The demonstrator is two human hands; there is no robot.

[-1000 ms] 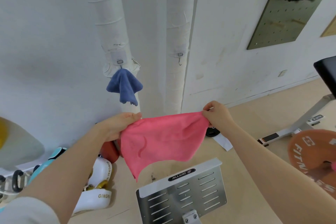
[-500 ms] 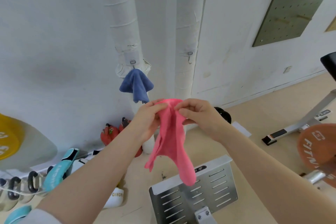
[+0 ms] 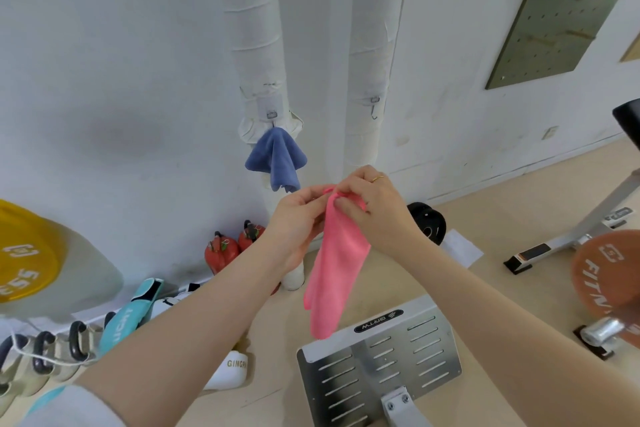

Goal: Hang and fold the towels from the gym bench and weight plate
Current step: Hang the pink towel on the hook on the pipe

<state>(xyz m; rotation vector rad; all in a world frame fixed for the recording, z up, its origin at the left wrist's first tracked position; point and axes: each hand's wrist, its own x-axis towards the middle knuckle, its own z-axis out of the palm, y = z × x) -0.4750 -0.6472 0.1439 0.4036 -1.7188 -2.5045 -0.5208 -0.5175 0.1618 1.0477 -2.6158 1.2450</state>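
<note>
Grip, left hand [image 3: 297, 218]: fingers curled onto the top edge of the pink towel [image 3: 335, 263], pinching it from the left side.
Grip, right hand [image 3: 372, 208]: fingertips clenched on the same bunched top edge from the right; ring visible on one finger. Both hands touch at the pinch point.
Why held so: top edge gathered into one small bunch, probably to get a point that fits over a hook rather than a wide edge.
Pink towel: hangs free in a narrow column below the hands, in mid-air above the floor, lower tip just over the metal footplate [image 3: 379, 357]. Touches nothing but the hands.
Free hook [image 3: 374, 107]: on the right white pipe [image 3: 370, 45], above and slightly right of the hands, nothing on it. Likely target.
Blue towel [image 3: 276, 158]: already hung from the hook on the left pipe [image 3: 254, 28], draped by its middle.
Progress, my read: one towel hung, pink one mid-hang; folding not yet started.
Further out: weight plate [image 3: 604, 274] at right edge, gym bench [image 3: 588, 222] frame behind it; red kettlebells [image 3: 221, 251] by the wall.
Risk: loose bunch could slip off the small hook.
</note>
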